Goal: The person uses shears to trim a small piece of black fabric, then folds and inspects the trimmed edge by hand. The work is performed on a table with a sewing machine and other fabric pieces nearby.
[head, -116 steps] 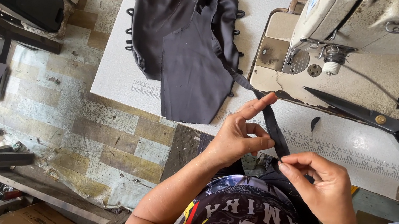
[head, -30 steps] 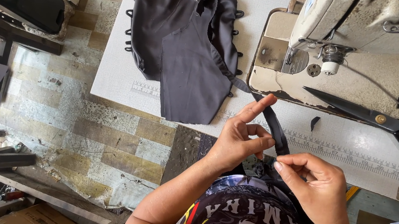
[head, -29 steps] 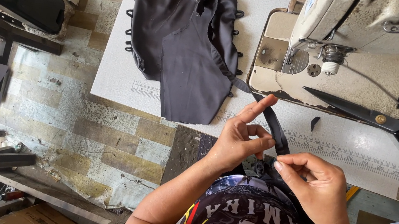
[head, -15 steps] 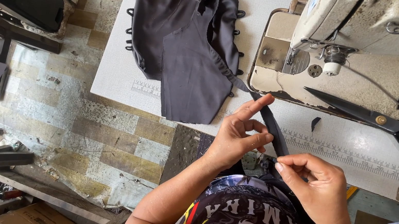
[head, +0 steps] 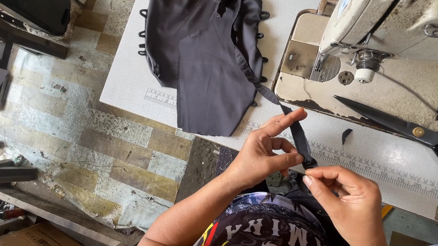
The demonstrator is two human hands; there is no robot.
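The right hand (head: 348,195) pinches the near end of a narrow dark grey fabric strip (head: 298,135) between thumb and forefinger. Just beside it, the left hand (head: 266,152) nips the same strip, forefinger stretched along it. From both sets of fingers the strip runs up and away to the left, its long axis slanting toward the dark grey garment (head: 207,47) spread on the white tabletop (head: 123,69). Beyond the right fingers lie large black scissors (head: 428,141); farther off stands a cream sewing machine (head: 414,30).

A white sewing table (head: 139,80) with printed rulers carries a dark grey garment (head: 207,41), black-handled steel scissors (head: 428,141) and a cream sewing machine (head: 410,24).
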